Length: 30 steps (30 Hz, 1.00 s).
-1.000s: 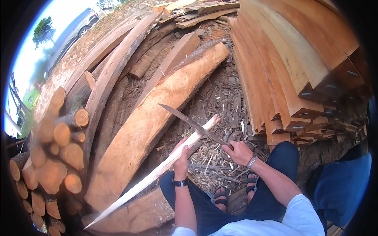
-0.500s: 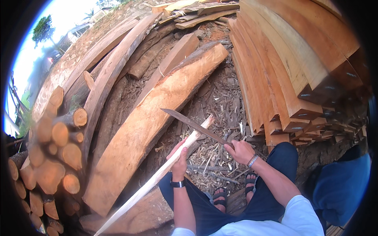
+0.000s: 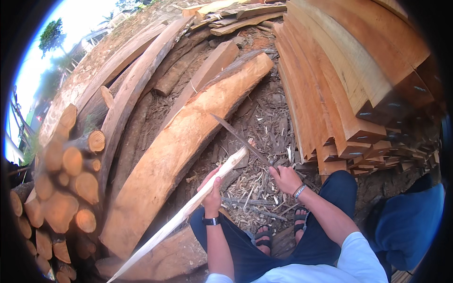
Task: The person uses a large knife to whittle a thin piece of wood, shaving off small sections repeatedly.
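Note:
My left hand (image 3: pixel 212 192) grips a long pale peeled stick (image 3: pixel 181 214) that slants from the lower left up to the middle of the view. My right hand (image 3: pixel 285 179) holds the handle of a long dark blade (image 3: pixel 239 139), which points up and to the left and crosses over the stick's upper end. I am seated, with dark trousers and sandalled feet (image 3: pixel 282 231) below my hands. Wood shavings (image 3: pixel 257 188) litter the ground in front of my feet.
A big curved orange slab of timber (image 3: pixel 179 146) lies to the left of the stick. Stacked sawn planks (image 3: pixel 349 80) rise on the right. A pile of round logs (image 3: pixel 61 188) fills the left edge. More slabs lean at the back. Something blue (image 3: pixel 406 226) sits at the right.
The blade has slid down along the stick toward me. The stick has shifted a little in my left hand, its lower end dropping toward the bottom left.

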Available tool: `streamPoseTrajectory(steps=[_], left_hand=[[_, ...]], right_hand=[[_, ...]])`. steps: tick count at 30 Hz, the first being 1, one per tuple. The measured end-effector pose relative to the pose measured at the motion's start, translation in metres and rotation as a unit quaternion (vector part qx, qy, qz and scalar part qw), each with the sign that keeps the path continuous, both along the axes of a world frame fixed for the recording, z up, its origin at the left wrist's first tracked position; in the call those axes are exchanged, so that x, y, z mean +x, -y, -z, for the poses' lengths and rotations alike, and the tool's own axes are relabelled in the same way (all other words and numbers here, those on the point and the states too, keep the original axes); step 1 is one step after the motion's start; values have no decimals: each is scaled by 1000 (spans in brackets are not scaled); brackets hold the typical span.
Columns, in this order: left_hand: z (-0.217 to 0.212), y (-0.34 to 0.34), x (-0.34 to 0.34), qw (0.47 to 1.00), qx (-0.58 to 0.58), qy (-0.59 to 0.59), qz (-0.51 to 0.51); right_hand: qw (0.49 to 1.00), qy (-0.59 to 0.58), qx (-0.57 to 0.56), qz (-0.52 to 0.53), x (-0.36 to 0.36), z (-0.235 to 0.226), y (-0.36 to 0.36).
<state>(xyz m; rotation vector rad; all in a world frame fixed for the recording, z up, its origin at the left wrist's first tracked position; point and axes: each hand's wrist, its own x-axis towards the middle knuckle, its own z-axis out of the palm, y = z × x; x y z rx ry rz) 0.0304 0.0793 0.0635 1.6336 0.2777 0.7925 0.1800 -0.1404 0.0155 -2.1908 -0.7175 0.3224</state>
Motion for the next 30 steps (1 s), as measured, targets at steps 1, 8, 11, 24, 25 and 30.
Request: streamPoseTrajectory(steps=[1,8,11,24,25,30], left_hand=[[0,2,1,1000,10,-10,2],[5,-4,-1,998,-57,27,-4],[8,-5,1,999,-31,7,4],[6,-4,1,999,-37,7,13],[16,-12,0,999,40,-12,2],[10,-11,-5,1000,-25,0,-5]], right_hand=[[999,-4,28,18,2,6,0],[996,27,-65,-47,-13,-16,3],[999,13,-30,9,1,-2,1],[1000,8,-21,9,9,8,3],[999,-2,-36,7,5,7,3],[996,14,-83,-35,-7,-12,4]])
